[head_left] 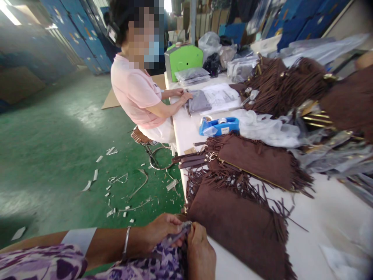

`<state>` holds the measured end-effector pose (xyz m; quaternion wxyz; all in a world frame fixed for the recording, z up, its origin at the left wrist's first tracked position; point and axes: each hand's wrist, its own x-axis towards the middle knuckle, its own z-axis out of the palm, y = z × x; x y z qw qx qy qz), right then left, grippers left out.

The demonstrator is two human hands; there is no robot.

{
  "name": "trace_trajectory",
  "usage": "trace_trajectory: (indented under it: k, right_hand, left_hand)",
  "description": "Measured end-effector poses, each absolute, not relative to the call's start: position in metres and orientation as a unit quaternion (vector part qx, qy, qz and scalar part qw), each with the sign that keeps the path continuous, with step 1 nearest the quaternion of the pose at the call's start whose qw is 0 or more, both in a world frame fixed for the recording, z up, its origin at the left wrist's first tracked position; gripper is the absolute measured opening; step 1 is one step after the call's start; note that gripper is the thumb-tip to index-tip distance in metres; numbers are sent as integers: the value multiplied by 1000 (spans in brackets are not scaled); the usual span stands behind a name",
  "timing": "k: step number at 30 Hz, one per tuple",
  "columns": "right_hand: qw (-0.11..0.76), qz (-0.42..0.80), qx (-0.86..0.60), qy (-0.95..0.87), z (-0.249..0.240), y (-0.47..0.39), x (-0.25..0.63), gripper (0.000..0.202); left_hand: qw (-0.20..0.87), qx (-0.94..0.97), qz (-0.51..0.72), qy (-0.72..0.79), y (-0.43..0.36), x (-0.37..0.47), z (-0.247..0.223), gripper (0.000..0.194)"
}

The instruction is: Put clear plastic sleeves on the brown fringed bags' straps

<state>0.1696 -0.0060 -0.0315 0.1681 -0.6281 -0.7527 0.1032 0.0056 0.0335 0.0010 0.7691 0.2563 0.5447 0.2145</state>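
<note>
My left hand [163,232], with a bangle on its wrist, pinches a short, dark greyish-brown strap [175,236] above my lap. Fingers closed, my right hand [201,251] meets it at the strap's upper end, where a pale, shiny bit shows; I cannot tell whether that is plastic or metal. Just beyond my right hand, a brown fringed suede bag [233,221] lies flat at the table edge. Behind it rests a second fringed bag [256,159] with a gold zipper, clasps and wrist straps [192,160] hanging toward the edge.
A blue tape dispenser [220,126] stands on the white table [314,217]. Further right are piled brown fringed bags [291,85] and clear plastic wrapping [265,128]. Across from me a seated co-worker [136,85] handles a grey packet [201,101]. Scraps litter the green floor [72,155].
</note>
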Motion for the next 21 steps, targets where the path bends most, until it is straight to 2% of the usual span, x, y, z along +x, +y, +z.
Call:
trace_trajectory:
  k: [6, 10, 14, 21]
  right_hand:
    - [215, 147, -674, -691, -28, -12, 166, 23]
    - [292, 278, -756, -516, -16, -30, 154, 34]
    - [335, 398, -748, -412, -7, -35, 142, 35]
    - [337, 389, -743, -428, 9, -20, 138, 35]
  left_hand:
    - [745, 249, 234, 572, 36, 11, 7, 32]
    - [744, 260, 236, 569, 39, 14, 12, 26]
    - [743, 267, 222, 572, 42, 17, 14, 26]
    - [733, 335, 241, 540, 44, 20, 0, 27]
